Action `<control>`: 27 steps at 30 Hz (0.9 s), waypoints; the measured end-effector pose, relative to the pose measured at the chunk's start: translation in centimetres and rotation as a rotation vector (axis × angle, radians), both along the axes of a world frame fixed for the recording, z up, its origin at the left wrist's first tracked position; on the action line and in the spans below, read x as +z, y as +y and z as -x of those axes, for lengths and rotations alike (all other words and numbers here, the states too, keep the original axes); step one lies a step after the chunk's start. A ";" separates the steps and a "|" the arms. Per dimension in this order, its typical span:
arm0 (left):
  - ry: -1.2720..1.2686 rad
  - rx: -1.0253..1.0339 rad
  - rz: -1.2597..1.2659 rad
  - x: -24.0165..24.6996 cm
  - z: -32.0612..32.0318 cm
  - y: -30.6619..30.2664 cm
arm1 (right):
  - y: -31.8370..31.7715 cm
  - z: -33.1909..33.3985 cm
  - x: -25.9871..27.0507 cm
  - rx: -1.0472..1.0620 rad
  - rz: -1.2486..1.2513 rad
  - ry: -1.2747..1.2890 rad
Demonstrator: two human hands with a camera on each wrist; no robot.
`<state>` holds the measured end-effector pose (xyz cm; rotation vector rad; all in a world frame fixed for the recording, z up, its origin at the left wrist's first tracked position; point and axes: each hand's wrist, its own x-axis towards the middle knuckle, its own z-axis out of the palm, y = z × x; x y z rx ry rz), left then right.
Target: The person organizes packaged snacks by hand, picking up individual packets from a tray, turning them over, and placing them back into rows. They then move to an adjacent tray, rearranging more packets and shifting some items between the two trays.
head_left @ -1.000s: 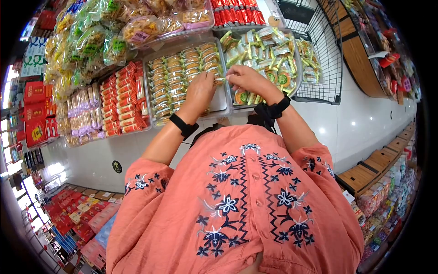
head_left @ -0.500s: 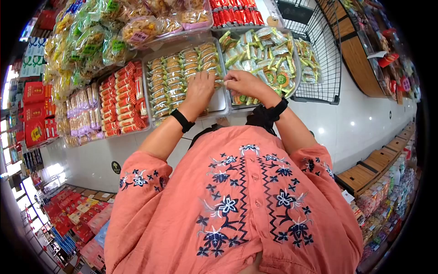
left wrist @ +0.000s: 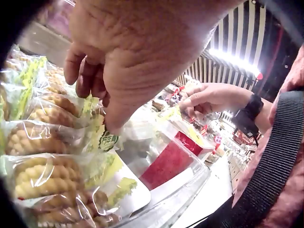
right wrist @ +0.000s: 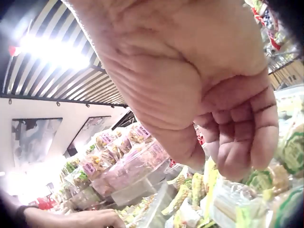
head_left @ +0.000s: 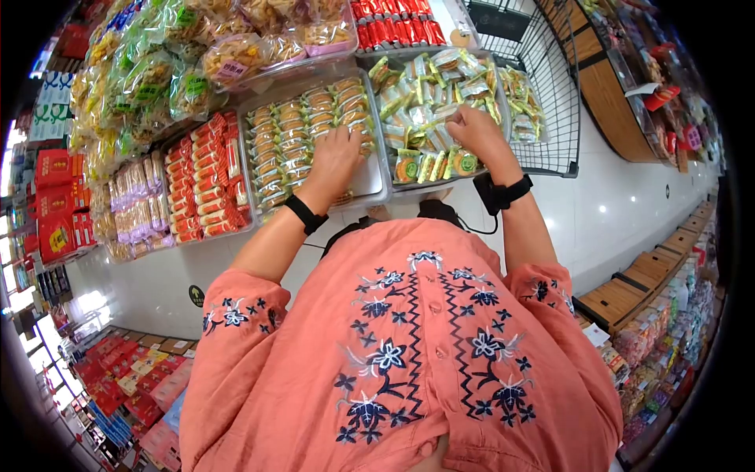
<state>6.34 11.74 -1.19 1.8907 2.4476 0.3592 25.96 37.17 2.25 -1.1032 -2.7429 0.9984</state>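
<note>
In the head view, my left hand [head_left: 336, 164] is over the front right of a clear tray with rows of wrapped twisted biscuits [head_left: 292, 132]. The left wrist view shows its thumb and bent fingers gripping the edge of a packet [left wrist: 108, 138] with a green label; the fingertips are partly hidden. My right hand [head_left: 482, 140] hangs over the neighbouring tray, where green-and-clear packets [head_left: 425, 94] lie in a loose heap. Its fingers are loosely bent in the right wrist view, with nothing visible between them, just above the packets [right wrist: 235, 202].
Red-wrapped sticks [head_left: 211, 177] fill the tray on the left, and bagged snacks [head_left: 149, 82] are piled behind it. Red packets [head_left: 397, 30] lie at the back. A wire shopping cart [head_left: 557, 110] stands at the right, beside a wooden display [head_left: 621, 110].
My right hand has moved away from my left hand, rightward over the heap of green packets. The left hand has stayed over the biscuit rows, shifting slightly left with the view.
</note>
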 end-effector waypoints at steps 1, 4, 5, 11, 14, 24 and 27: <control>0.001 -0.011 0.002 -0.2 0.1 0.1 | -0.4 -0.4 0.2 0.008 -0.044 -0.041; -0.011 -0.018 -0.005 -0.6 0.2 0.4 | -1.3 -0.7 -0.5 0.006 -0.205 -0.114; -0.016 -0.026 -0.015 -0.6 0.2 0.4 | -1.6 -0.7 -0.9 0.003 -0.264 -0.131; -0.071 -0.045 -0.100 0.3 0.1 -0.1 | -2.1 -0.8 -2.4 -0.019 -0.215 -0.131; -0.142 0.028 -0.113 1.9 0.0 -0.3 | -2.0 -1.1 -1.7 -0.032 -0.221 -0.038; -1.160 0.231 -0.164 6.5 0.5 1.2 | -2.3 1.9 5.6 -0.098 0.879 0.349; -1.368 0.228 -0.192 8.1 -0.2 1.8 | -3.9 3.5 5.3 -0.094 0.999 0.408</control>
